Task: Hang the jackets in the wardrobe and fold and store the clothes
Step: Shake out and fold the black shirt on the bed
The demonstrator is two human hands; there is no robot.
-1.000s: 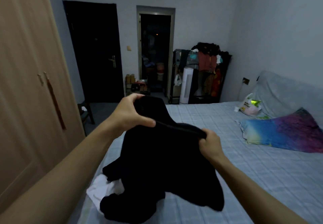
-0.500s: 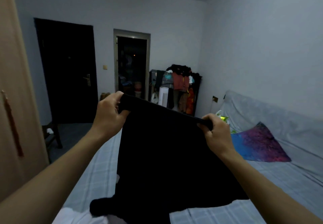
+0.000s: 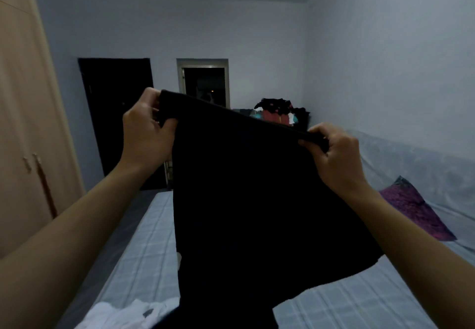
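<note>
A black garment (image 3: 246, 200) hangs spread out in the air over the bed, stretched between both hands by its top edge. My left hand (image 3: 144, 133) pinches its upper left corner. At the upper right corner, my right hand (image 3: 334, 156) grips the edge with curled fingers. The garment's lower part drops down out of view at the bottom. A white piece of clothing (image 3: 123, 316) lies on the bed below it. The beige wardrobe (image 3: 23, 128) stands at the left with its doors closed.
The bed (image 3: 144, 251) with a pale checked sheet fills the lower view. A purple pillow (image 3: 416, 213) lies at the right by the wall. A loaded clothes rack (image 3: 277, 112) stands at the far end, near a dark door (image 3: 115, 112) and an open doorway (image 3: 205, 84).
Both hands have lifted the black garment from a bunched heap on the bed and pulled it wide and higher. The view has tilted up.
</note>
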